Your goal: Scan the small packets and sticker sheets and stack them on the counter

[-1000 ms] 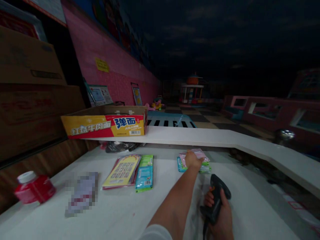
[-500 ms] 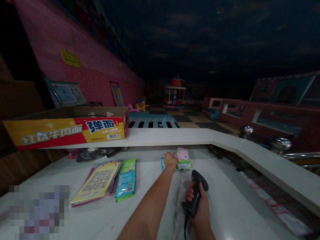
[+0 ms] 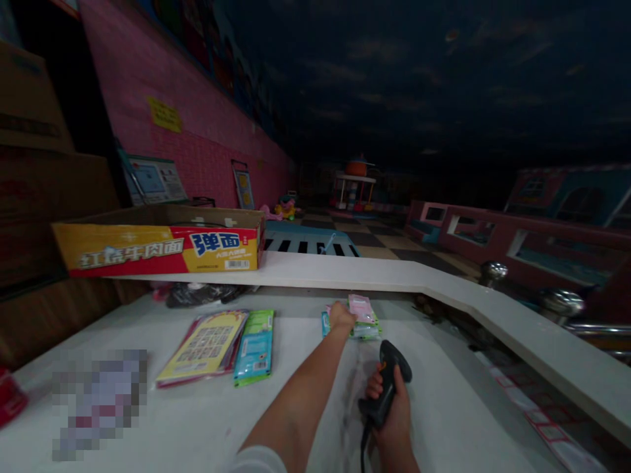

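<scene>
My right hand [image 3: 394, 414] is wrapped round a black barcode scanner [image 3: 387, 387], its head pointing up and away and its cord hanging down. My left arm reaches forward to the far side of the counter, where my left hand [image 3: 341, 318] is closed over a small packet with a blue edge [image 3: 325, 322]; the fingertips are mostly hidden. Touching or just beside that hand is a pile of small packets, a pink one [image 3: 361, 309] on top of green ones [image 3: 367, 330]. Farther left lie a blue-and-green packet [image 3: 255, 355] and yellow booklets [image 3: 210, 345].
A raised white ledge [image 3: 345, 270] runs along the counter's [image 3: 305, 453] far side and bends down the right. On it stands an open yellow-and-red cardboard box [image 3: 162, 253]. A black plastic bag [image 3: 200, 294] lies beneath. A blurred-out item [image 3: 101, 404] and something red [image 3: 10, 397] are at left.
The view has shifted a little left, so more of the stacked boxes and a red object show. Both hands stay nearly in place, with the scanner still in my right hand.
</scene>
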Demonstrator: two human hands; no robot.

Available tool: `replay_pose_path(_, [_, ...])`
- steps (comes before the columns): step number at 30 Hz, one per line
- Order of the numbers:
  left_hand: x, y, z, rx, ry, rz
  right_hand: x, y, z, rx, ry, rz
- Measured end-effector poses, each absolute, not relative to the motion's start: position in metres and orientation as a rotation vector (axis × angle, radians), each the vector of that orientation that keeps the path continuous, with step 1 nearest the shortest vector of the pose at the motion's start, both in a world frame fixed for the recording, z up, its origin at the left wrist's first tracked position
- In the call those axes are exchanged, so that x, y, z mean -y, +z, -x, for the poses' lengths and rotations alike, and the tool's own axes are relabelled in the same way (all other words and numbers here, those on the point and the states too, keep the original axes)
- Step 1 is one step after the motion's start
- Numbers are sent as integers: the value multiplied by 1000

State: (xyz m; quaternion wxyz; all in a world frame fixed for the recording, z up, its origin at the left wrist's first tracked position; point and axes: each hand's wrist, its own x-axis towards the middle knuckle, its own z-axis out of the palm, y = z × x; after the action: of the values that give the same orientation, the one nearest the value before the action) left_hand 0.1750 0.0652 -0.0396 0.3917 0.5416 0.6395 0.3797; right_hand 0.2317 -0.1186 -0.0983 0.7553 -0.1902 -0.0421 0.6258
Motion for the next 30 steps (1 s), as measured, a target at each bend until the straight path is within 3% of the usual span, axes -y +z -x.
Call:
replay_pose_path(6, [-30,-52,-122,-1408,923,-1193,120,-100,-236,96,1391,446])
replay_pose_path(14, [40,-94,-5,-1203,1218,-1271,128,-90,-226,285,1417,669])
replay_pose_path(22, [51,-104,0,-1307,1265,-1455,160,-63,-188,748,1432,1161])
replay_pose_path(30, [53,-96,2,-1376,1265,-1582,192,-49,-177,837,1370,1279])
